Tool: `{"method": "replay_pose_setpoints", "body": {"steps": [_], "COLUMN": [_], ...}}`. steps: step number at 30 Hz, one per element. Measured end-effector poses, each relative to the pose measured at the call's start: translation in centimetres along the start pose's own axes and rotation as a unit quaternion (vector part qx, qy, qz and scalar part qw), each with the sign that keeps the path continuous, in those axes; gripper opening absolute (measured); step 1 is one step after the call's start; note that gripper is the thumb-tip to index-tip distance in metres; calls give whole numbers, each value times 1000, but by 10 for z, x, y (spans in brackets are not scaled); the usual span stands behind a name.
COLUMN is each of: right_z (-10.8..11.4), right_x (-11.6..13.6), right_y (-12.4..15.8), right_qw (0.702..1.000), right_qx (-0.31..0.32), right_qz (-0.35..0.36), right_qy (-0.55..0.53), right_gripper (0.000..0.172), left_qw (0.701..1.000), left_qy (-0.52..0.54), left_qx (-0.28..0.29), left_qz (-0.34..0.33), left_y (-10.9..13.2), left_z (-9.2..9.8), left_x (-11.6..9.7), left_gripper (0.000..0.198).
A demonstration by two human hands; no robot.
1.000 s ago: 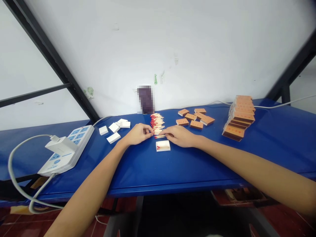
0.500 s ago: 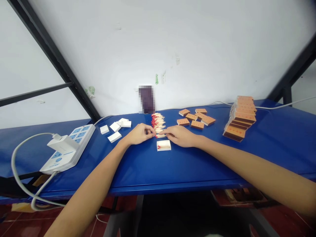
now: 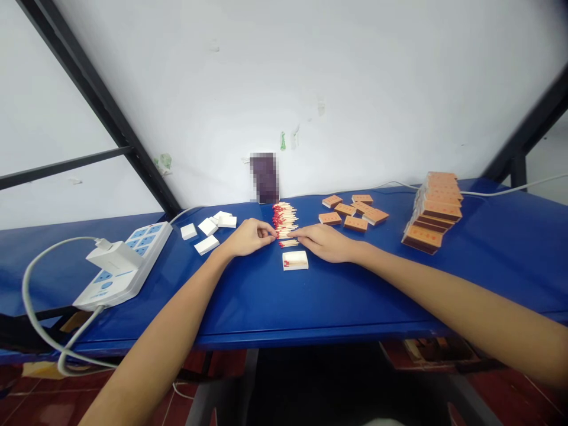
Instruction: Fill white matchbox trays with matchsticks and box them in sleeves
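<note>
A row of red-tipped matchsticks [image 3: 284,218] lies on the blue table [image 3: 310,296]. My left hand [image 3: 248,236] pinches the near end of the row from the left. My right hand [image 3: 326,242] pinches the same few matchsticks from the right, fingers curled. Just in front of both hands sits an open white matchbox tray [image 3: 295,260] with a few matches inside.
Several white empty trays [image 3: 208,231] lie to the left. A white power strip [image 3: 119,266] with a plugged adapter and cable sits far left. Brown matchbox sleeves [image 3: 355,213] are scattered behind my right hand; a tall stack of them [image 3: 432,210] stands at right.
Both hands stay at the near end of the matchstick row; fingers shift only slightly. The view has drifted a little.
</note>
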State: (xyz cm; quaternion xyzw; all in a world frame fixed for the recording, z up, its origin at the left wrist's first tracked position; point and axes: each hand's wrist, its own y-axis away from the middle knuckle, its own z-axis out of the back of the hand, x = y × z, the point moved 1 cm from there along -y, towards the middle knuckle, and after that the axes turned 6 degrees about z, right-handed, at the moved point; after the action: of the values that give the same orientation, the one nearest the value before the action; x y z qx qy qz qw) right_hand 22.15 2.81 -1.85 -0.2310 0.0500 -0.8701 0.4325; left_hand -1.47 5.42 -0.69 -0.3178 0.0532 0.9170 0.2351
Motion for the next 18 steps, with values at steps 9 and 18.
{"method": "replay_pose_setpoints", "body": {"steps": [9, 18], "right_z": [0, 1], "right_x": [1, 2], "right_y": [0, 0], "right_qw": [999, 999], "right_qx": [9, 9], "right_qz": [17, 20], "right_qy": [37, 32], "right_gripper": [42, 42], "left_qw": [1000, 1000], "left_qy": [-10, 0], "left_qx": [3, 5], "left_qz": [4, 11], "left_y": [0, 1], "left_z": [1, 2], "left_x": [-2, -3], "left_gripper": [26, 26]}}
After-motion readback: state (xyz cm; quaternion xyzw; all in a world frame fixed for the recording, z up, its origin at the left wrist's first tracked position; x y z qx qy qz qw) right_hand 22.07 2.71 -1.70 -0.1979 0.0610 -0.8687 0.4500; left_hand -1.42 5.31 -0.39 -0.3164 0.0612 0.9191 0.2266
